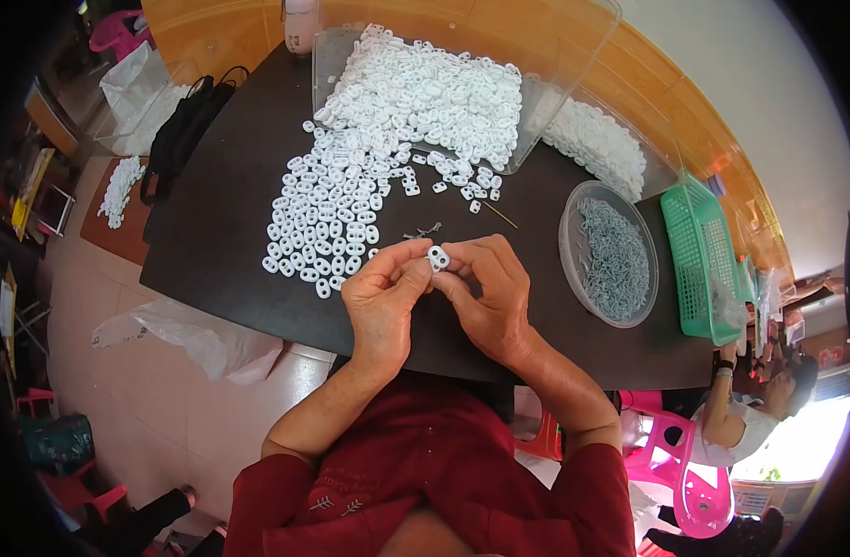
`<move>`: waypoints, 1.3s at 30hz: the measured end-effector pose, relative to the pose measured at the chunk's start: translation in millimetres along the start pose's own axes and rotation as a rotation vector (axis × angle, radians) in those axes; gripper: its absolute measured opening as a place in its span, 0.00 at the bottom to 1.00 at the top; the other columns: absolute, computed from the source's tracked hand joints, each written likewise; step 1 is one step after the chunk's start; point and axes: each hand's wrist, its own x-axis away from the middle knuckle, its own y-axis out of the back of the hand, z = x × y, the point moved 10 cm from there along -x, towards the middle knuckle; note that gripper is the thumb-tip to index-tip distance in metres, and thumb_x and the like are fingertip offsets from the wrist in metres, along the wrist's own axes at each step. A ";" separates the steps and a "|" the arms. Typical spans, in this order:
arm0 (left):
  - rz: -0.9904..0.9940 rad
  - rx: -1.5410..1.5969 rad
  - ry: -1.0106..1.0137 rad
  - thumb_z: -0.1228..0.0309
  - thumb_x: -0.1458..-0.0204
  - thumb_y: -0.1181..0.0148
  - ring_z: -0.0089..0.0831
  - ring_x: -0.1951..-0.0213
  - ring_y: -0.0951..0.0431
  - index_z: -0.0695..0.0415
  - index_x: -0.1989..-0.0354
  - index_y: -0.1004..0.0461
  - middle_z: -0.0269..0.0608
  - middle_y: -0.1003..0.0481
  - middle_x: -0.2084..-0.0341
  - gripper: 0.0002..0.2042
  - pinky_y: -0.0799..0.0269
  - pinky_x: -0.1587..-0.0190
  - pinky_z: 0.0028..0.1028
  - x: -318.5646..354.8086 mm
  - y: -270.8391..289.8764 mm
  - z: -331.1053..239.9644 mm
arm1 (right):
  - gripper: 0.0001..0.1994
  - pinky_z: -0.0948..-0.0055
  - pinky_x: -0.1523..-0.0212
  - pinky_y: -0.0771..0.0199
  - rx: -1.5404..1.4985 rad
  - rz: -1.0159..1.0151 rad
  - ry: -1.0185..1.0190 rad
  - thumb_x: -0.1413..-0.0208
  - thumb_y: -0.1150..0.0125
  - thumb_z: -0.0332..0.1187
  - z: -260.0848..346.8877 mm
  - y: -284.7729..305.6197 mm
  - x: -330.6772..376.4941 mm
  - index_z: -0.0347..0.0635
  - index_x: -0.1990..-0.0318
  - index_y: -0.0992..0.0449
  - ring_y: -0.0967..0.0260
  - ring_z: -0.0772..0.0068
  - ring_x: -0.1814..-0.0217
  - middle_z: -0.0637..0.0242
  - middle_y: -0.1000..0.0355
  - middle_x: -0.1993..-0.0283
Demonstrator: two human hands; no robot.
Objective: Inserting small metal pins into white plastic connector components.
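Note:
Between my fingertips, just above the near part of the table, is a small white oval plastic piece with two holes [437, 257]. My left hand [384, 302] pinches it from the left, and my right hand [489, 295] pinches it from the right. Both hands are closed; whether a screw sits in the piece is hidden. Many matching white pieces [321, 223] lie spread on the dark table [221, 186] left of and beyond my hands. A few loose grey screws [423, 230] lie just past my fingertips.
A tipped clear bin [560, 111] spills a heap of white pieces [425, 93]. To the right stand a round tub [568, 251] of grey screws [615, 260] and a green basket [694, 223]. A thin brass rod [502, 215] lies mid-table. Another person [750, 422] is at far right.

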 end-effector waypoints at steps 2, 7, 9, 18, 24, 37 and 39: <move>0.033 -0.067 -0.021 0.79 0.49 0.43 0.20 0.72 0.27 0.68 0.58 0.27 0.38 0.24 0.72 0.10 0.30 0.67 0.18 -0.2 -1.8 -2.9 | 0.13 0.70 0.73 0.33 -0.021 -0.004 -0.025 0.63 0.34 0.21 -2.0 -0.2 0.6 0.39 0.66 0.27 0.34 0.65 0.70 0.66 0.31 0.70; 0.097 -0.116 -0.024 0.78 0.49 0.43 0.19 0.73 0.29 0.67 0.58 0.26 0.37 0.25 0.72 0.10 0.32 0.68 0.18 -2.6 -0.3 -4.1 | 0.12 0.72 0.73 0.33 -0.042 0.012 -0.056 0.62 0.34 0.22 -3.9 -1.5 1.5 0.39 0.66 0.26 0.34 0.67 0.70 0.66 0.31 0.70; 0.121 -0.116 -0.022 0.78 0.49 0.43 0.19 0.73 0.29 0.66 0.57 0.26 0.36 0.25 0.73 0.11 0.32 0.69 0.18 -2.1 -1.8 -4.2 | 0.12 0.72 0.72 0.32 -0.081 0.013 -0.079 0.62 0.34 0.21 -5.6 -2.1 2.3 0.39 0.66 0.25 0.33 0.66 0.69 0.65 0.31 0.70; 0.122 -0.089 -0.074 0.78 0.48 0.44 0.19 0.74 0.30 0.66 0.55 0.27 0.34 0.27 0.74 0.12 0.32 0.69 0.18 0.2 -3.3 -5.9 | 0.12 0.72 0.68 0.30 -0.117 0.040 -0.087 0.58 0.38 0.20 -8.2 -2.5 4.0 0.37 0.63 0.25 0.31 0.66 0.67 0.62 0.30 0.67; 0.096 -0.125 -0.075 0.79 0.48 0.44 0.20 0.73 0.28 0.67 0.54 0.28 0.36 0.26 0.73 0.13 0.31 0.69 0.19 1.6 -1.3 -5.6 | 0.13 0.80 0.70 0.31 -0.155 0.078 -0.080 0.54 0.39 0.18 -10.3 -4.7 3.9 0.36 0.59 0.26 0.32 0.76 0.67 0.64 0.31 0.66; 0.131 -0.126 -0.034 0.79 0.48 0.44 0.19 0.72 0.28 0.67 0.56 0.27 0.38 0.24 0.71 0.11 0.31 0.69 0.18 0.3 -5.4 -3.9 | 0.16 0.70 0.71 0.32 0.003 0.032 -0.007 0.64 0.35 0.21 1.9 -0.7 2.9 0.39 0.63 0.26 0.33 0.63 0.68 0.62 0.30 0.68; 0.147 -0.133 -0.027 0.79 0.48 0.44 0.19 0.72 0.28 0.67 0.56 0.26 0.38 0.24 0.70 0.11 0.32 0.68 0.18 -0.9 -4.8 -3.9 | 0.15 0.70 0.70 0.32 -0.060 -0.008 -0.022 0.64 0.35 0.21 -0.9 2.6 4.0 0.39 0.64 0.25 0.33 0.63 0.68 0.62 0.30 0.68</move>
